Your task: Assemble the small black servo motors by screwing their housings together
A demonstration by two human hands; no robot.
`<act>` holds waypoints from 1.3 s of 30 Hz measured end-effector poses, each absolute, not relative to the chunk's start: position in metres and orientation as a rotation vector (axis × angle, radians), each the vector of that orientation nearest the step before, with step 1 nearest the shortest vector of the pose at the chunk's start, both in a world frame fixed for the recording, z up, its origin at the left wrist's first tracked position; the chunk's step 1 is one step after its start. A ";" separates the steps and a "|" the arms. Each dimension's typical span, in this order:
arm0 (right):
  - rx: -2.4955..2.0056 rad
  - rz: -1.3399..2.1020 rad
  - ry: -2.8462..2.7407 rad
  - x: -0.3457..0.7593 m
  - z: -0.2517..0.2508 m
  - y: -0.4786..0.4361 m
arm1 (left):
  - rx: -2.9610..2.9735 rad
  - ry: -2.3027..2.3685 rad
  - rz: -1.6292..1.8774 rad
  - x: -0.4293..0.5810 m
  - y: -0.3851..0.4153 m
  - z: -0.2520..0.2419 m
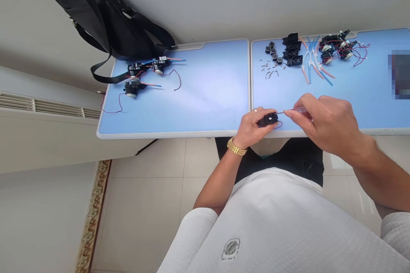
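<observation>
My left hand (pixel 251 128) is shut around a small black plastic motor housing (pixel 267 120), and a thin red wire (pixel 279 125) loops out from under it. My right hand (pixel 320 121) pinches a small screwdriver with a clear handle (pixel 299 110). Its thin shaft reaches left to the top of the housing. The tip seems to meet the housing, though my fingers and the small size make that hard to confirm. Both hands are at the front edge of the blue desk, over the gap between its two panels.
Several black housings (pixel 292 50), round black parts (pixel 272 51), small screws (pixel 269 69), and blue and orange tubing (pixel 314 63) lie on the right panel, with wired assemblies (pixel 336 47) behind. Wired assemblies (pixel 137 76) and a black bag (pixel 109 19) occupy the left panel.
</observation>
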State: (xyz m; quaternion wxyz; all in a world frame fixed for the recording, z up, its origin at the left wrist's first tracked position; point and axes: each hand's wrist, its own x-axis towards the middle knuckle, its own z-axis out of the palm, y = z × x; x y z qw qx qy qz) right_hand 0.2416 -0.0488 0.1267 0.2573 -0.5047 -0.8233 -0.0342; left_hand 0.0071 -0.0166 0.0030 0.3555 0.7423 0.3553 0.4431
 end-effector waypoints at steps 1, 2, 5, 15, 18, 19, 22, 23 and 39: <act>-1.331 -0.071 -2.198 0.243 0.129 -0.049 | 1.906 0.924 1.145 0.007 -0.017 0.003; -1.281 -0.055 -2.142 0.244 0.132 -0.050 | 1.893 0.931 1.147 0.007 -0.017 0.003; -1.164 -0.008 -1.868 0.251 0.135 -0.048 | 1.850 0.941 1.155 0.007 -0.017 0.003; -1.333 0.616 -1.323 0.284 0.048 0.027 | 1.809 1.011 1.103 0.007 -0.017 0.006; -1.260 0.580 -1.322 0.284 0.035 0.052 | 1.798 1.034 1.096 0.005 -0.016 0.008; -1.248 0.580 -1.316 0.283 0.032 0.059 | 1.791 1.045 1.089 0.005 -0.016 0.008; -1.272 0.605 -1.282 0.283 0.022 0.072 | 1.772 1.080 1.069 0.004 -0.016 0.008; -1.286 0.611 -1.277 0.284 0.019 0.074 | 1.769 1.089 1.071 0.004 -0.017 0.008; -1.412 0.591 -1.289 0.278 0.010 0.059 | 1.786 1.122 1.041 0.006 -0.020 0.008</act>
